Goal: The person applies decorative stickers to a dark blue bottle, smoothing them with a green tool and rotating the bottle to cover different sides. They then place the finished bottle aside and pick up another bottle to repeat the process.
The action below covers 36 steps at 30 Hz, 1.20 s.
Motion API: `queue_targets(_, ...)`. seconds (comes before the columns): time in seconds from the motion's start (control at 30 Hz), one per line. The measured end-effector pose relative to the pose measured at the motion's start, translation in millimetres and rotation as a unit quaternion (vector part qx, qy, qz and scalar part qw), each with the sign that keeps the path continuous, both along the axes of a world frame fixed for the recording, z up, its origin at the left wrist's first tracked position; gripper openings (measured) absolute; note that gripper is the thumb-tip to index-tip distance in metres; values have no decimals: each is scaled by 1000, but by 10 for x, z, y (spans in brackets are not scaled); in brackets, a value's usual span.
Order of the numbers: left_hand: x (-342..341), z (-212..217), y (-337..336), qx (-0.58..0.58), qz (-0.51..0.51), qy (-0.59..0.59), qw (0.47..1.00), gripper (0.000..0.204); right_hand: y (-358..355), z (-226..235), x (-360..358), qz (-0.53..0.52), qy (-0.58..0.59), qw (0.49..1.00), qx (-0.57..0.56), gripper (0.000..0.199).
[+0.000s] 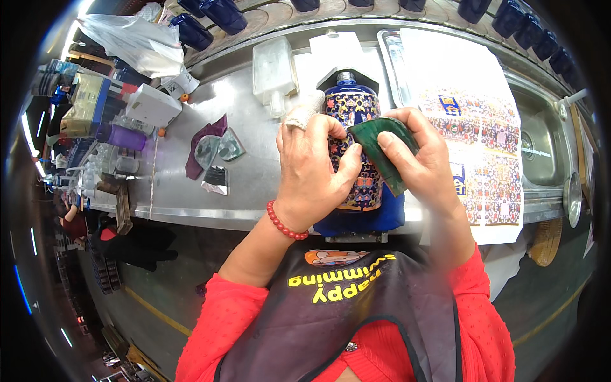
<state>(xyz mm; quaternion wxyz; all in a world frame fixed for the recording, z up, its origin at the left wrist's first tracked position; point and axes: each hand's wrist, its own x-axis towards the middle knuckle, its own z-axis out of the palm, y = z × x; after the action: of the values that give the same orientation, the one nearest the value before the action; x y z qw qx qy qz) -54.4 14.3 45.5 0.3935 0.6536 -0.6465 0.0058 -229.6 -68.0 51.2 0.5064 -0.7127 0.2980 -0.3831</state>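
Observation:
A dark blue bottle (365, 191) with a colourful floral pattern lies in front of me, its neck pointing away. Underneath its near end is a blue cloth-like pad (382, 219). My left hand (315, 156) is closed against the bottle's left side, thumb and bent forefinger touching the pattern. A whitish wrap covers one of its fingers, and red beads circle the wrist. In my right hand (417, 153) is a flat green scraper (374, 137), gripped between thumb and fingers. Its edge rests at the bottle's right side, hiding part of the pattern.
Patterned decal sheets (487, 153) lie at right, beside a metal sink (541, 140). A clear plastic container (272, 67) stands behind my left hand. Purple and greenish scraps (207, 146) lie on the metal table (254, 204). Several blue bottles (223, 16) line the far side.

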Motion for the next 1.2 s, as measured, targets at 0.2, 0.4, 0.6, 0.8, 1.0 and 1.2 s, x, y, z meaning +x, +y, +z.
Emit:
queue_targets(0.2,53,-29,23,6,-21,53,998,23,18,5,-93,-4,9,1000,24,19)
queue_targets(0.4,63,-18,23,-2,-31,64,997,23,39,25,-117,22,14,999,21,19)
queue_targets(0.6,62,19,47,8,-31,75,997,21,42,36,-97,33,9,998,43,19)
queue_targets(0.8,75,15,37,10,-36,61,997,24,46,38,-123,47,6,998,41,20)
queue_targets(1.0,84,27,12,-12,-33,31,999,20,58,32,-126,41,4,997,73,21)
queue_targets(1.2,67,99,8,-26,-21,-56,998,11,58,15,-142,32,1,998,59,21)
